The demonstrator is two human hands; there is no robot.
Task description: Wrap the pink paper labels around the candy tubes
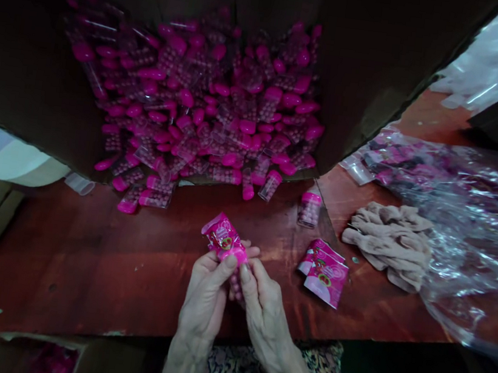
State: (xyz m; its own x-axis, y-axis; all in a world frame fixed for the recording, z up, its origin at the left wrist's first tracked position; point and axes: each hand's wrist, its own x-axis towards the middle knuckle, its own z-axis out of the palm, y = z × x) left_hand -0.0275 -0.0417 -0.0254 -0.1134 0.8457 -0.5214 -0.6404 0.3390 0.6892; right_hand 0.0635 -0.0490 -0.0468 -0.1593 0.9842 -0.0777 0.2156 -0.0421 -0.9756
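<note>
Close together over the front of the table, my left hand (204,297) and my right hand (265,302) are both closed on one small clear jar (237,283) of pink balls. A shiny pink printed sleeve (223,235) sits at the jar's pink cap end and sticks out beyond my fingers. My left thumb presses near the cap; my right thumb and fingers grip the jar's side. How far the sleeve covers the jar is partly hidden by my fingers. To the right lie flat pink printed sleeves (326,280), and behind them stands another pink-capped jar (309,210).
A large cardboard box (361,103) on its side spills many pink-capped jars (203,113) onto the red-brown table (83,262). At right are crumpled cloth gloves (389,238) and a clear plastic bag (475,241). A pale bowl (27,164) stands left; an open carton (11,354) is below.
</note>
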